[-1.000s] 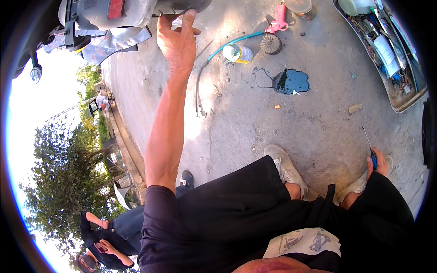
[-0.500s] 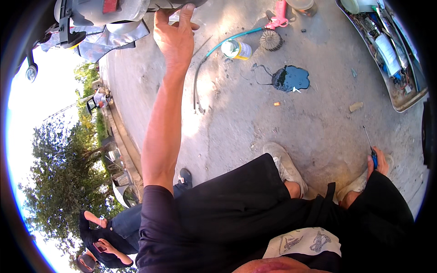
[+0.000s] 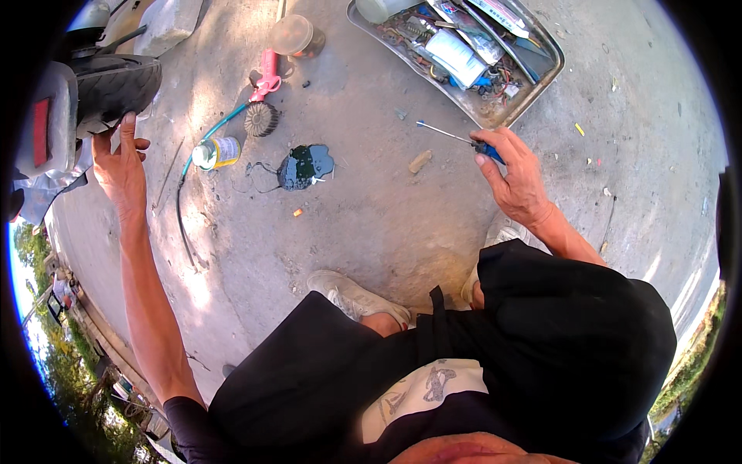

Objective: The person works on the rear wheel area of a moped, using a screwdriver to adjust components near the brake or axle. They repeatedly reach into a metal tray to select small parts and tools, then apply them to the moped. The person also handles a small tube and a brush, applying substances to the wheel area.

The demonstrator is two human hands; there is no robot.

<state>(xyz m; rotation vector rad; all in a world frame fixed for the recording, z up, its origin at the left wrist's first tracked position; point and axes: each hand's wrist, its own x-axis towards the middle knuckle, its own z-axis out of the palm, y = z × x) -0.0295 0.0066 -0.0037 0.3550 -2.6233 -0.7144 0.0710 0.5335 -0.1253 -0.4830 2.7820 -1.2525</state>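
Note:
At the left, my left hand (image 3: 120, 166) reaches up to the black tyre (image 3: 120, 85) of a vehicle. A fingertip touches the tyre's lower edge; the other fingers are partly bent and apart, with nothing visible in them. My right hand (image 3: 519, 172) is closed around the blue handle of a screwdriver (image 3: 452, 132). Its thin shaft points left, above the ground and just below the metal tray (image 3: 495, 116) of tools and small parts. The handle is partly hidden in my fingers.
On the concrete lie a dark wet puddle (image 3: 305, 168), a yellow-and-white can (image 3: 218, 152), a ridged round part (image 3: 261, 119), a pink air gun (image 3: 267, 77) with a teal hose, and a lidded tub (image 3: 297, 36). My shoe (image 3: 352, 296) stands near the middle.
The view has swung right, so the ground things sit further left and the tray shows fully. My right hand has lifted the screwdriver from beside my foot toward the tray. My left hand stays at the tyre.

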